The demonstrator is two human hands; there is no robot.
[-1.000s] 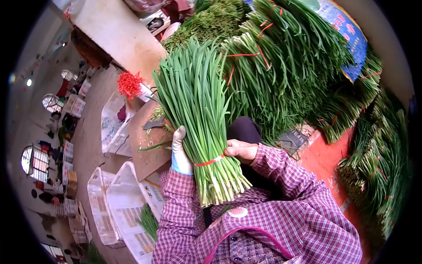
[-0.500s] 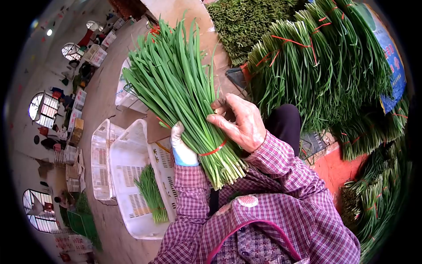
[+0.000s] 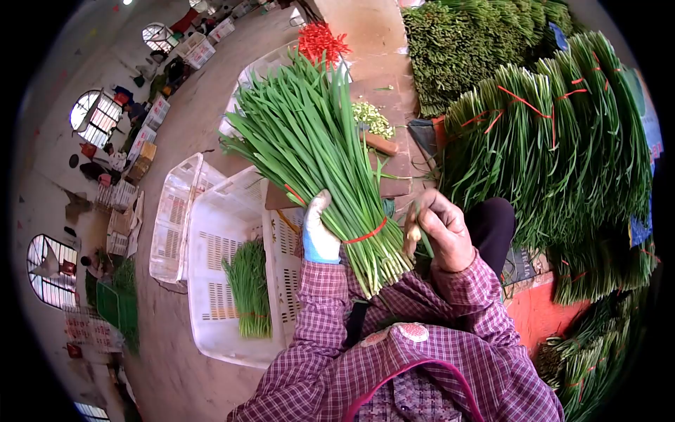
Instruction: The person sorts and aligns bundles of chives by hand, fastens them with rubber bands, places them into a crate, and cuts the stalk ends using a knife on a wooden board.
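A bunch of long green stalks with pale cut ends is bound near its base by a red band. My left hand, in a white and blue glove, is wrapped round the bunch from its left side, its fingers hidden beneath. My bare right hand is just right of the stalk ends, apart from the bunch. Its fingers are pinched on a thin green stalk, whose pale end shows by the fingertips. Another red tie shows at the bunch's left edge.
White crates stand at the left, one holding a small green bunch. A board with a wooden-handled tool and chopped bits lies beyond the bunch, near red ties. Tied bunches are piled at the right.
My right hand has moved off the bunch to its right and now pinches a thin stalk. My left hand still holds the bunch. The view has shifted, showing more of the board.
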